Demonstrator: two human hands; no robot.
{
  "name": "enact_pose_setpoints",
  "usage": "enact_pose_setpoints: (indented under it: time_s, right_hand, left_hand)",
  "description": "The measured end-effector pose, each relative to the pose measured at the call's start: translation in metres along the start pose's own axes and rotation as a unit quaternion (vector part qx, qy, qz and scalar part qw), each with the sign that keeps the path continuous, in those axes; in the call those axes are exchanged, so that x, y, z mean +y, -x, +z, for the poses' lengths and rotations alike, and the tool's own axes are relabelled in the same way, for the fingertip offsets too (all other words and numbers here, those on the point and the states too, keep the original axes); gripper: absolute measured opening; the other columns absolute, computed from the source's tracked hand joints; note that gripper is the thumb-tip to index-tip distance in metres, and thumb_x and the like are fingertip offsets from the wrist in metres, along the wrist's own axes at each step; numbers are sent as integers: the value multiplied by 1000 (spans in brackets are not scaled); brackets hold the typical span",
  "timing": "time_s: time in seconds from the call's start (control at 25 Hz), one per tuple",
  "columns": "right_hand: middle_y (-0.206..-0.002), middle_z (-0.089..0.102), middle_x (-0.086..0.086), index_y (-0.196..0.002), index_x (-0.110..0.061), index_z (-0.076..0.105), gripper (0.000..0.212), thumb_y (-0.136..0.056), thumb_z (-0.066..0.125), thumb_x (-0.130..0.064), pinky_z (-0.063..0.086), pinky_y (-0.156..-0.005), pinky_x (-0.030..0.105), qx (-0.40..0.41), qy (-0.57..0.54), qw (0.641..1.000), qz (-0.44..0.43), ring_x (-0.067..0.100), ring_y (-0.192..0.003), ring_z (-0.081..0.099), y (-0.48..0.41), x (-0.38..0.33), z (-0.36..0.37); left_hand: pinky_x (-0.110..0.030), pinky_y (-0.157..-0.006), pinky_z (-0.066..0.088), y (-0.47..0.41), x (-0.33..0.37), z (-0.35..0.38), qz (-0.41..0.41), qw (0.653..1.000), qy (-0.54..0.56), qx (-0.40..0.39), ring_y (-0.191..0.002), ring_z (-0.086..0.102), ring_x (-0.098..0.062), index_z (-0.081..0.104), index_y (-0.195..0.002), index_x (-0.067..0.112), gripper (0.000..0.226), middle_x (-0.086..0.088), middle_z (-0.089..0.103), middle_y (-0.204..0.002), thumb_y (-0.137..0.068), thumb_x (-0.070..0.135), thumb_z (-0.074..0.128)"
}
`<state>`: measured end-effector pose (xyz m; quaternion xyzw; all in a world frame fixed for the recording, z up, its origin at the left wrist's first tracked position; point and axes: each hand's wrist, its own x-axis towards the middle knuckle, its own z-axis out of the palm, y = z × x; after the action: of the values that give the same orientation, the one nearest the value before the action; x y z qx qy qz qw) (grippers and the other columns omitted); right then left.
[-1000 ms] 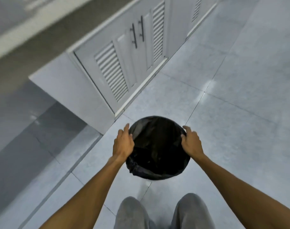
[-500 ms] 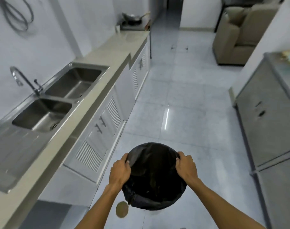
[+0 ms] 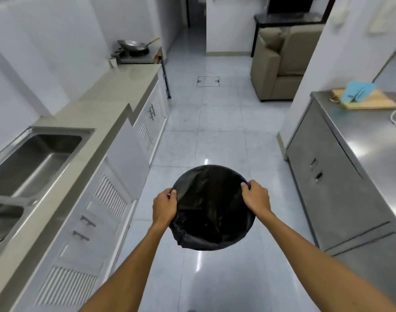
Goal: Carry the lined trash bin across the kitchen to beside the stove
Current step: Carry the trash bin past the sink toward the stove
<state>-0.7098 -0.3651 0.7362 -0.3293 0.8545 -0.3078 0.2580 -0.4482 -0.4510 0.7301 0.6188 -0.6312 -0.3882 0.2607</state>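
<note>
A round trash bin (image 3: pixel 211 208) lined with a black bag hangs in front of me above the tiled floor. My left hand (image 3: pixel 164 204) grips its left rim and my right hand (image 3: pixel 256 198) grips its right rim. The bag's inside is dark and looks empty. Far ahead on the left, past the end of the counter, stands the stove (image 3: pixel 138 56) with a metal wok (image 3: pixel 134 45) on it.
A long counter (image 3: pixel 107 95) with a steel double sink (image 3: pixel 32 158) and louvred cabinet doors (image 3: pixel 109 199) runs along my left. A steel cabinet (image 3: pixel 341 176) with a wooden board (image 3: pixel 366 100) stands on my right. A tiled aisle (image 3: pixel 203 131) leads ahead towards a beige armchair (image 3: pixel 280 64).
My view has lifted from the floor to the whole kitchen aisle. The bin has risen off the floor in both hands and moved forward along the counter.
</note>
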Motion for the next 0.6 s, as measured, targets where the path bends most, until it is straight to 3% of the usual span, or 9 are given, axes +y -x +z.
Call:
enact_pose_setpoints:
  time_s: [0.28,0.6]
  right_hand:
    - [-84,66,5,-85,-16,65,39,-98,42,-45,49,-70,37,28,44,998,16,29,-79,62,-201,-66,-3]
    - [-86,66,11,-80,-12,63,41,-99,44,-43,46,-70,36,11,8,999,34,32,-81,61,-411,-127,24]
  left_hand:
    - [-34,-79,48,-208,76,50,22,1000,-3,-9,-90,64,-28,72,-102,7,34,-12,73,-98,-98,29,46]
    - [-34,-84,51,-420,128,103,14,999,-11,-44,-96,65,-28,69,-111,8,34,-9,70,-102,-101,29,44]
